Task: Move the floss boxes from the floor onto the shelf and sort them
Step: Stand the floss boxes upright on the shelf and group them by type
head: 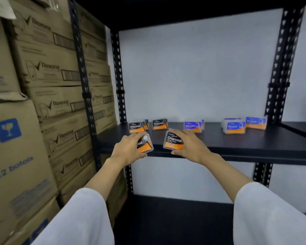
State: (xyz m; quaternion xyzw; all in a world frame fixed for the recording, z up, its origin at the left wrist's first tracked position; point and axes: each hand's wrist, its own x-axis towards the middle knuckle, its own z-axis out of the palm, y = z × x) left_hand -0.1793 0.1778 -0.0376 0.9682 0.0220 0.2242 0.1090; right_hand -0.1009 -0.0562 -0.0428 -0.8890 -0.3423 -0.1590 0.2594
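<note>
My left hand (129, 150) grips a black-and-orange Charcoal floss box (145, 143) over the front left edge of the black shelf (237, 144). My right hand (191, 144) holds a second Charcoal box (173, 140) just to its right, label facing me. Along the back of the shelf stand two groups of Charcoal boxes (137, 126) (159, 124) at the left. A blue-and-orange Smooth box (193, 126) stands in the middle. A Round box (234, 127) and another blue box (255, 122) stand at the right.
Stacked brown cardboard cartons (48, 82) fill the rack to the left. Black perforated uprights (119, 76) (279, 68) frame the shelf against a white wall. A lower shelf level (175, 218) lies dark beneath. White sleeves cover both forearms.
</note>
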